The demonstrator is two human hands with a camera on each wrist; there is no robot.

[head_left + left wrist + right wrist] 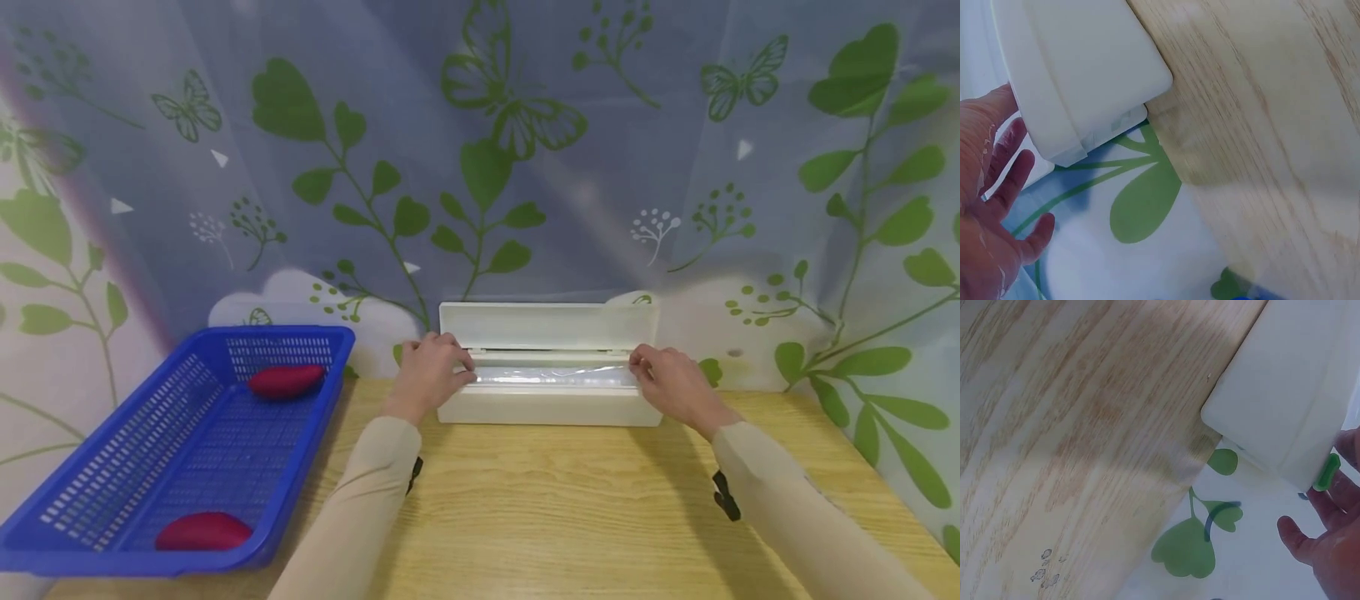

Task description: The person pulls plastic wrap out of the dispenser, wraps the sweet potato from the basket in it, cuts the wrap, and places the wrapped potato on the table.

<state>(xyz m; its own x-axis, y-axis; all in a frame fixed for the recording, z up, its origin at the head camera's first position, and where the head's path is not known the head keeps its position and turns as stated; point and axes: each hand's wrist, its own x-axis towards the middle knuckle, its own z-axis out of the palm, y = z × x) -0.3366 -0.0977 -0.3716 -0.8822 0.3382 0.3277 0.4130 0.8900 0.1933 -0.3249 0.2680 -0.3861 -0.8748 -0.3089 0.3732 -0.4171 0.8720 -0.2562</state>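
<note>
Near the middle of the head view, at the far edge of a pale yellow wood-grain tabletop (555,500): a long, narrow white plastic box (550,408), with its lid (525,325) tipped up toward twelve o'clock. Just behind, a blue-grey and white fabric backdrop (570,200) printed with green leaves and butterflies. Toward six o'clock, a broad stretch of wood between two beige sleeves (375,483). Toward three, tabletop as far as a slanting side edge. Toward nine, a narrower strip, then a blue, rectangular, perforated plastic basket (112,562), centred between eight and nine. Within it, one dark red, smooth, elongated object (287,382) at two o'clock and a second (204,532) at six.

Long axis of the box: nine to three; inner face of the lid toward six. Inside, along the same axis, shiny clear plastic film (551,377).

Hands well apart: left hand (429,371) at the nine o'clock end, right hand (675,379) at the three o'clock end, fingertips beside the film, a small green tab (1327,472) by the right fingers. Cannot tell pinch from touch.
</note>
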